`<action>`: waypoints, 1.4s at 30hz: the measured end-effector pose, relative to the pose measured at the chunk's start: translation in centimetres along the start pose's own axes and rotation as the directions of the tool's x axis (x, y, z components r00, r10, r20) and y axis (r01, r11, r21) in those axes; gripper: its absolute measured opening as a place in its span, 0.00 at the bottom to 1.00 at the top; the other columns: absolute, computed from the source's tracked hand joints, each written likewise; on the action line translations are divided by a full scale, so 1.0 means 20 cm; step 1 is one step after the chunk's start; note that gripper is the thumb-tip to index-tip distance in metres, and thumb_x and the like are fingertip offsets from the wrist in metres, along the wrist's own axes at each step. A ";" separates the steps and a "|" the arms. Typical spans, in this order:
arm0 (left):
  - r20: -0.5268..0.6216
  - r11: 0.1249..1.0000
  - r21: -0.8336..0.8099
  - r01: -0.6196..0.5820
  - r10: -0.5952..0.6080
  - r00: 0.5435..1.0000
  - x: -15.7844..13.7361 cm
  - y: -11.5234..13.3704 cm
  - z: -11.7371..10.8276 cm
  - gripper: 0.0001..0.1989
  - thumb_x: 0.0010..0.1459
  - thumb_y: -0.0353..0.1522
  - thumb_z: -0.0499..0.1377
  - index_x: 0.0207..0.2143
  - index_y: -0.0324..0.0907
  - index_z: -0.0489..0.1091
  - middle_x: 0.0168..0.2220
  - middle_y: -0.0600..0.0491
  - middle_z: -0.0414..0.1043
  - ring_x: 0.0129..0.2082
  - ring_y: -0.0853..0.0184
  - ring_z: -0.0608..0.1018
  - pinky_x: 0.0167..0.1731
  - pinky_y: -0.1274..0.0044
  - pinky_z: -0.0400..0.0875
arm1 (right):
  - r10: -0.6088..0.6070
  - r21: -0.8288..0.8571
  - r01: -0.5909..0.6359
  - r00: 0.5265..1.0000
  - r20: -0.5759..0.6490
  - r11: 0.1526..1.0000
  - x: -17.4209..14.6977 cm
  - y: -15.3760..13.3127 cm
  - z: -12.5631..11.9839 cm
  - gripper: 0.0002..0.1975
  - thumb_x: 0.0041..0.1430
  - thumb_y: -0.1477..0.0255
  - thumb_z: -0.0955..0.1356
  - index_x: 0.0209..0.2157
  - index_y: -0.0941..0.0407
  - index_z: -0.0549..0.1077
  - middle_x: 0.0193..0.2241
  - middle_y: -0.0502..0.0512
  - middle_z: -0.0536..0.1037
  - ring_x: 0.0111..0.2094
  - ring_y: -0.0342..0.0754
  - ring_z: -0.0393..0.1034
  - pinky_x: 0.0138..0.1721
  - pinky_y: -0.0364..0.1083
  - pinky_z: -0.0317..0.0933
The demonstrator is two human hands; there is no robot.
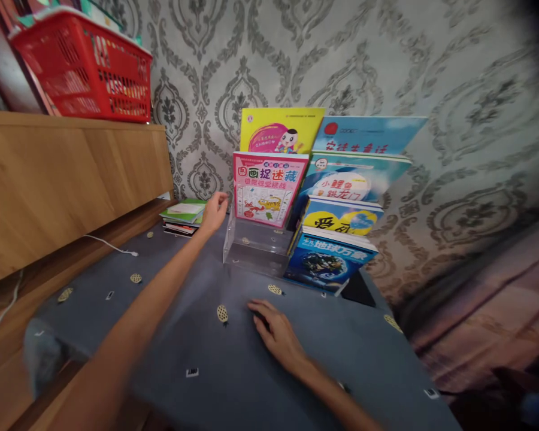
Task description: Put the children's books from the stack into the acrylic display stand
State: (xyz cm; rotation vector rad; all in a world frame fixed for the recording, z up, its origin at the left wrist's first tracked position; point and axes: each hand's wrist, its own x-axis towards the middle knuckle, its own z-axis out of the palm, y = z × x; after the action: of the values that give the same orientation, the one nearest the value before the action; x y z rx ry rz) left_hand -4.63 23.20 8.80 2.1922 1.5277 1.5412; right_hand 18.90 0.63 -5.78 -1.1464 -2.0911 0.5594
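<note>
My left hand (215,209) reaches just left of a pink picture book (270,188), its fingers slightly bent and nothing visible in them. The pink book stands in a clear acrylic stepped stand (256,254), with a yellow book (278,129) behind it. My right hand (276,332) is open over the grey-blue tablecloth (233,371) in front of the stand, fingers loosely bent and holding nothing. On the stand's right side, a blue book with a globe (326,266), a blue and yellow book (344,218), a teal book (345,179) and a light blue book (371,131) rise in tiers.
A low stack of books (182,214) lies beyond my left forearm. At the left, a red plastic basket (85,69) sits on a wooden cabinet (76,185). A white cable (112,244) lies on the cloth. Patterned wallpaper (206,78) backs the table; a pinkish curtain (471,317) hangs right.
</note>
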 end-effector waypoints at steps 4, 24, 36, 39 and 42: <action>0.006 0.947 0.269 0.173 -0.181 0.983 -0.20 -0.21 0.00 0.13 0.62 0.26 0.51 0.45 0.41 0.71 0.46 0.48 0.76 0.49 0.61 0.76 0.52 0.68 0.69 | 0.022 0.031 -0.020 0.998 -0.054 0.999 -0.02 0.01 0.04 0.18 0.66 0.71 0.61 0.51 0.54 0.77 0.54 0.63 0.76 0.55 0.55 0.72 0.56 0.57 0.67; 0.246 0.659 0.752 0.026 -0.316 0.916 -0.15 -0.64 -0.19 0.25 0.59 0.21 0.46 0.55 0.39 0.69 0.58 0.36 0.71 0.67 0.50 0.61 0.62 0.47 0.50 | 0.011 0.063 -0.010 1.000 -0.025 0.998 -0.04 -0.01 0.04 0.16 0.68 0.72 0.60 0.48 0.55 0.77 0.54 0.64 0.76 0.55 0.54 0.73 0.56 0.56 0.68; 0.288 0.628 0.775 -0.072 -0.249 0.925 -0.13 -0.55 -0.28 0.20 0.61 0.24 0.46 0.50 0.35 0.71 0.47 0.33 0.76 0.52 0.48 0.75 0.54 0.59 0.61 | 0.002 0.066 0.004 0.996 -0.088 0.998 -0.05 0.01 0.06 0.15 0.67 0.72 0.61 0.47 0.53 0.78 0.53 0.63 0.76 0.56 0.56 0.72 0.56 0.57 0.68; 0.321 0.648 0.750 -0.131 -0.185 0.929 -0.16 -0.52 -0.30 0.19 0.65 0.31 0.47 0.54 0.36 0.68 0.52 0.34 0.73 0.58 0.49 0.70 0.58 0.61 0.59 | -0.004 0.074 0.009 0.998 -0.064 0.997 -0.04 -0.01 0.04 0.15 0.67 0.73 0.61 0.47 0.53 0.78 0.53 0.63 0.76 0.56 0.55 0.72 0.57 0.57 0.68; 0.358 0.654 0.737 -0.170 -0.164 0.919 -0.22 -0.53 -0.29 0.27 0.64 0.39 0.54 0.62 0.37 0.61 0.60 0.35 0.67 0.63 0.48 0.64 0.61 0.59 0.55 | 0.001 0.082 0.001 1.000 -0.025 0.997 -0.03 -0.03 0.02 0.16 0.67 0.73 0.61 0.47 0.53 0.78 0.53 0.63 0.76 0.56 0.55 0.72 0.57 0.56 0.67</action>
State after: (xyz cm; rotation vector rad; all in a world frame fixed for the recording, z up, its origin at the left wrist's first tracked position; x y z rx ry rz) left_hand -16.05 22.78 3.04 2.6303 2.2642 0.3347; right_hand 18.51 -0.12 -5.88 -1.1014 -2.0280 0.6221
